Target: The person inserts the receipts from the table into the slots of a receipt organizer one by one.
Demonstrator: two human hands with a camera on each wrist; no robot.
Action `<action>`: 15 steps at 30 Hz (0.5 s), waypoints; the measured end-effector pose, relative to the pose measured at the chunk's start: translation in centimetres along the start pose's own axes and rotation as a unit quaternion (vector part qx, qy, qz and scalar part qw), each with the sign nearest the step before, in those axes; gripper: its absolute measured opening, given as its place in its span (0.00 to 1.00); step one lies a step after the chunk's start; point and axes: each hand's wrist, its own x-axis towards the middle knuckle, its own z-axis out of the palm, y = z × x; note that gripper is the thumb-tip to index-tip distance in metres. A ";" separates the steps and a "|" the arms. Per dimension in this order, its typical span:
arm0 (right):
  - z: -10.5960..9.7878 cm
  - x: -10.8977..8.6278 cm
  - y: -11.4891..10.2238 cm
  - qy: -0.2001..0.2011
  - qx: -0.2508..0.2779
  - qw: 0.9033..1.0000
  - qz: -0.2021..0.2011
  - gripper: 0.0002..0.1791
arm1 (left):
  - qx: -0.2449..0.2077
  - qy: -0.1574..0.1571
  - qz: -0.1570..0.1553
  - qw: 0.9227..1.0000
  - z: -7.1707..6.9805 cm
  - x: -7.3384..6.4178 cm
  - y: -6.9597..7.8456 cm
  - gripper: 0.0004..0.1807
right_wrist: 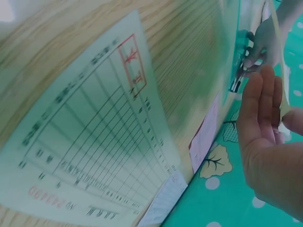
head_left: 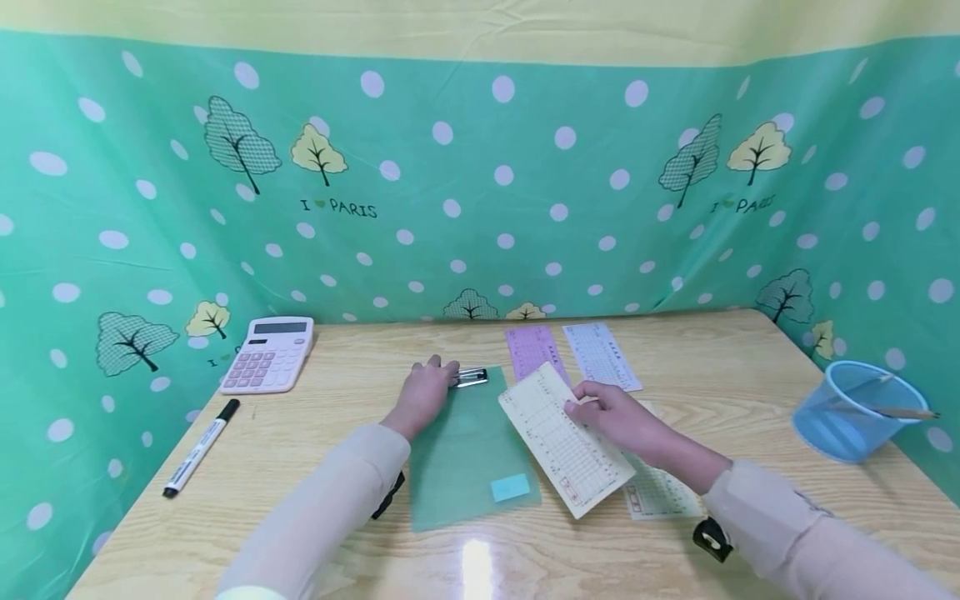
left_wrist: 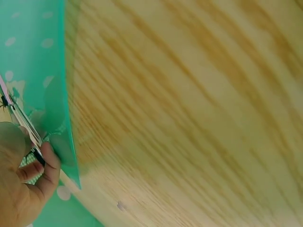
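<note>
A translucent green clipboard (head_left: 468,450) lies mid-table, with a metal clip (head_left: 471,377) at its far end and a pale blue label (head_left: 510,487) near its close corner. Thumb and fingers of my left hand (head_left: 423,396) pinch at the clip, as the left wrist view shows. My right hand (head_left: 613,423) grips a cream printed form (head_left: 562,433) by its right edge, tilted beside the clipboard. Under that hand and partly covered, a pale green form (right_wrist: 99,127) lies on the wood. Farther back are a purple form (head_left: 531,348) and a bluish-white form (head_left: 602,357).
At the left stand-off from the hands lie a pink calculator (head_left: 267,356) and a capped marker (head_left: 198,450). A blue mesh pen cup (head_left: 843,417) leans at the right, a pencil (head_left: 907,412) in it. Green dotted cloth (head_left: 480,192) walls the table's back and sides.
</note>
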 end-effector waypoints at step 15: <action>3.6 2.0 -1.4 -0.059 -0.052 0.997 -0.002 0.09 | 0.029 0.003 0.008 1.000 0.0 0.2 -0.2 0.12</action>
